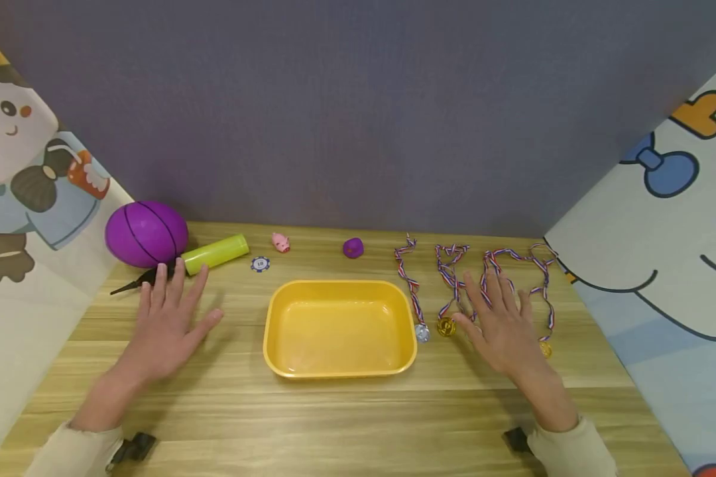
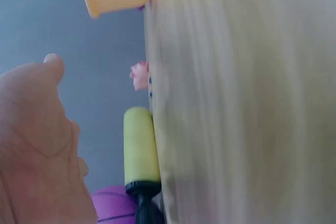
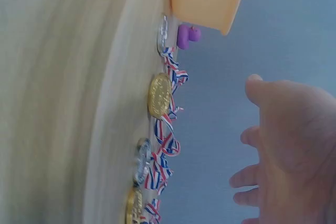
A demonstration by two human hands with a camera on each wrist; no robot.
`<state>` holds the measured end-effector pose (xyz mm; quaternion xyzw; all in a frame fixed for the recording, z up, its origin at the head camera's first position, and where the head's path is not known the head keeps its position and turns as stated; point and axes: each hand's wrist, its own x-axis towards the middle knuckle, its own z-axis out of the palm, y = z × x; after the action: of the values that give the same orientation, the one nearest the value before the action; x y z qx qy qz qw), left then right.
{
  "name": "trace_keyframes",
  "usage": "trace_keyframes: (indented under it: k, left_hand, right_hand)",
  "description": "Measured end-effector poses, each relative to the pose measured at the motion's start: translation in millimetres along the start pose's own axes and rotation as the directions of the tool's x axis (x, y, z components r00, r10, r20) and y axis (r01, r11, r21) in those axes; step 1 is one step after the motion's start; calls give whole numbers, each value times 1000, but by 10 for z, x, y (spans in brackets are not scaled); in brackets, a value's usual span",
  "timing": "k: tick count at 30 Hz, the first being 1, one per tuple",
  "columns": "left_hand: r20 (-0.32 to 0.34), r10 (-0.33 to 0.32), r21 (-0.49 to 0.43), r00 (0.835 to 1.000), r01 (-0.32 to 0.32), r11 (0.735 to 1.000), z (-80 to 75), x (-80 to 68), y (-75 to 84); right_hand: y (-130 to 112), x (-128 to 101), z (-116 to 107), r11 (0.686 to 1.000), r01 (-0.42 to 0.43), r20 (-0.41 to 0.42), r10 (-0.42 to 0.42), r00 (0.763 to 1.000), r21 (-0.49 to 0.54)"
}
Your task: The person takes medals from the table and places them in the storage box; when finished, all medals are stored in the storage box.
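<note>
Where my hands are: as I look down, both hover palm-down above the pale wooden desk (image 1: 346,424), one on each side of a yellow plastic tray (image 1: 340,328).
Left hand (image 1: 170,324): fingers (image 1: 176,281) spread and straight, holding nothing; the tips reach toward the black nozzle of a lime-green hand pump (image 1: 215,254), though I cannot tell whether they touch it.
Right hand (image 1: 501,321): fingers (image 1: 492,285) spread wide, empty, held over a row of medals on red, white and blue striped ribbons (image 1: 453,278); the wrist view shows a gap between palm and desk.
Medals: laid out in lines, ribbons stretched away from me and discs nearest me, so each can be picked singly; a gold medal (image 1: 446,326) lies just beside my thumb.
Tray: empty, centred between my hands, within easy reach of either.
Behind the tray: a purple oval ball (image 1: 146,233) touching the pump's end, a small blue-and-white chip (image 1: 260,264), a tiny pink pig figure (image 1: 281,242), a small purple lump (image 1: 353,248).
In the way: nothing lies between either hand and the tray.
</note>
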<state>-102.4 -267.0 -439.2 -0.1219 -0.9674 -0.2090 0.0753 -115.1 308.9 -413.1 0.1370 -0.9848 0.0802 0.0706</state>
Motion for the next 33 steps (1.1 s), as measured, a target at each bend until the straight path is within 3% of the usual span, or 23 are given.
trace_keyframes:
  k: [5,9,17,21,27,33]
  left_hand:
    - [-19,48,-115,999,-50,992,100,-9,153]
    - [-34,72,-227,997,-78,971,163,-19,301]
    - [48,-27,-464,998,46,885,264,-12,559]
    - [42,-29,-525,999,47,850,384,14,614]
    - [32,10,-574,999,11,818,550,11,690]
    - [-19,30,-623,999,-36,782,697,-21,705]
  right_hand:
    - [-30,16,77,999,45,-80,-47,996,-21]
    - [-81,32,154,997,76,-140,-79,987,-25]
    - [-198,57,258,991,133,-248,-123,961,24]
    - [-256,60,313,989,133,-288,-108,952,69]
    - [-335,32,424,989,84,-345,-38,938,120]
    - [-365,5,555,985,74,-358,-14,933,154]
